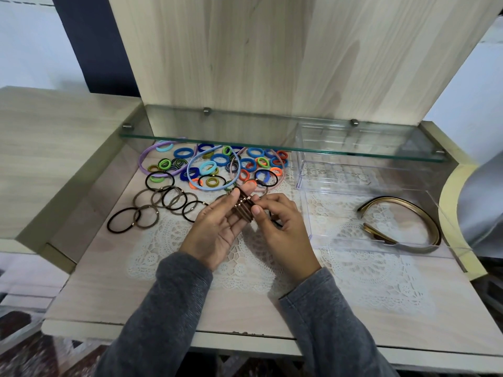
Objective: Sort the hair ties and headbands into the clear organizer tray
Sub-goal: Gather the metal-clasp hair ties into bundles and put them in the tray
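The clear organizer tray (340, 240) stands on the right side of the bench (122, 295), partly under a glass shelf (272, 144); its near compartment holds two gold-brown headbands (419, 216), lying curved one inside the other; the smaller compartments behind look bare, though glare makes that hard to judge.

Just left of the tray, both hands meet over a white lace mat (367, 276). The left grip (217, 227) is palm-up and released, its fingers nearly straight, with a bundle of brown hair ties (243, 209) lying across them; small gold beads line the bundle's upper edge. The right grip (283, 227) pinches that same bundle, thumb pressed on its near end and fingers curled behind; a dark loop shows below this hand, and I cannot tell whether it is held. Both arms wear grey sleeves (174, 308).

Farther left of the tray, at the back under the shelf, lies a heap of colourful hair ties (217, 164) in blue, green, orange and turquoise; tangled with it are a purple headband (141, 161), a light blue headband (190, 170) and a pink headband (283, 170). Well left of the tray and nearer the person, thin brown and black ties (160, 205) lie flat and overlapping.
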Demonstrator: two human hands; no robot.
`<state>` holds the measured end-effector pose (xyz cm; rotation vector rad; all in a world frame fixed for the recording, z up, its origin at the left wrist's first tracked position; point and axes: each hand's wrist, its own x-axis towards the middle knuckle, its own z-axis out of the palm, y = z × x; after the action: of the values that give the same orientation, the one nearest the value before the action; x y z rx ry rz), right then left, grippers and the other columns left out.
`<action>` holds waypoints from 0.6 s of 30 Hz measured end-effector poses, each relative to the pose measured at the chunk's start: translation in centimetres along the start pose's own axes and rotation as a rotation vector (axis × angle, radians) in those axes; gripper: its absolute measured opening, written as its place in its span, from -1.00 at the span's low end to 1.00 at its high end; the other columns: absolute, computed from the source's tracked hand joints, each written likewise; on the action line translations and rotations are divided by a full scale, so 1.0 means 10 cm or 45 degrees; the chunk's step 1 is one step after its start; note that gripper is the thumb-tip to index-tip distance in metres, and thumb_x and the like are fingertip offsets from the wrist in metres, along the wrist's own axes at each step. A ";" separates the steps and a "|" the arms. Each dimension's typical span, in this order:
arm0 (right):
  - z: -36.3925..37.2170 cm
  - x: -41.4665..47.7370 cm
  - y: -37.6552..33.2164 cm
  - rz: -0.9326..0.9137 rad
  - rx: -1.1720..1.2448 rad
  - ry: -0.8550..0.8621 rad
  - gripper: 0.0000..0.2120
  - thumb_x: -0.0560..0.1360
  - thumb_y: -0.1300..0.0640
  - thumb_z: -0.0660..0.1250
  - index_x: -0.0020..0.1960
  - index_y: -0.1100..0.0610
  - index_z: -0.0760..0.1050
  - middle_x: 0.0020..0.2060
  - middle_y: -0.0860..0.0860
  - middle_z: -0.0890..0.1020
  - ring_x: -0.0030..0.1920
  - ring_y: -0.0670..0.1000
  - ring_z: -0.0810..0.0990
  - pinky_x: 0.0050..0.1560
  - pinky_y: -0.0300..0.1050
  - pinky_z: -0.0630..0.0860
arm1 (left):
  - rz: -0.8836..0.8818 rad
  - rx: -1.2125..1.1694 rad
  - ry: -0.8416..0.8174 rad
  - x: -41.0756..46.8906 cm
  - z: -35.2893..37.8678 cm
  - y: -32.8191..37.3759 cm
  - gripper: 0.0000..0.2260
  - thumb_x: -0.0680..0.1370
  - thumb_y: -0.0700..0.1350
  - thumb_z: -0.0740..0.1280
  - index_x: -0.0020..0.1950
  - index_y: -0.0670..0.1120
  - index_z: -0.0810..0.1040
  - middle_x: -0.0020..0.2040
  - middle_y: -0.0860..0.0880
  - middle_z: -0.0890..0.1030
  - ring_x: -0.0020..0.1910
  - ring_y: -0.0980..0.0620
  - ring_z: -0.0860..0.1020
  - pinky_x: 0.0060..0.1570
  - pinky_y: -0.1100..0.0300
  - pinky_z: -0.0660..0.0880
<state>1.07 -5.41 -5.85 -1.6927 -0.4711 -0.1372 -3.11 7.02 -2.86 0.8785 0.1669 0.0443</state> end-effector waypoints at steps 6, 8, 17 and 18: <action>-0.01 -0.01 -0.09 0.025 -0.035 -0.022 -0.91 0.41 -0.13 0.33 -0.10 -0.22 0.57 -0.03 -0.07 0.51 0.14 0.05 0.45 0.18 0.12 0.43 | -0.081 -0.094 0.066 -0.02 0.03 0.04 -0.59 0.61 0.03 0.15 0.24 -0.26 0.54 0.21 -0.15 0.62 0.17 0.00 0.60 0.14 0.21 0.54; -0.01 -0.02 -0.09 0.038 -0.043 -0.044 -0.90 0.38 -0.19 0.33 -0.12 -0.27 0.55 0.00 -0.06 0.49 0.18 0.04 0.42 0.20 0.10 0.43 | -0.113 -0.139 0.079 -0.03 0.05 0.06 -0.56 0.63 0.05 0.11 0.20 -0.26 0.56 0.19 -0.16 0.62 0.15 -0.01 0.61 0.10 0.21 0.55; 0.01 -0.07 -0.10 0.005 -0.183 -0.156 -0.90 0.37 -0.02 0.41 -0.13 -0.13 0.52 -0.01 -0.06 0.44 0.14 -0.06 0.33 0.15 -0.47 0.20 | -0.103 -0.143 0.080 -0.04 0.01 0.06 -0.45 0.58 0.14 0.07 0.08 -0.26 0.67 0.18 -0.18 0.63 0.18 -0.07 0.57 0.12 0.17 0.47; 0.02 -0.07 -0.11 0.006 -0.198 -0.169 -0.90 0.37 -0.02 0.41 -0.13 -0.12 0.53 -0.02 -0.07 0.43 0.13 -0.07 0.33 0.14 -0.48 0.19 | -0.100 -0.146 0.075 -0.04 0.00 0.06 -0.45 0.58 0.15 0.07 0.05 -0.25 0.68 0.17 -0.17 0.64 0.18 -0.06 0.56 0.15 0.15 0.43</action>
<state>-0.04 -5.30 -5.13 -1.8627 -0.5676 -0.0593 -3.47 7.36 -2.37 0.7561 0.2516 0.0063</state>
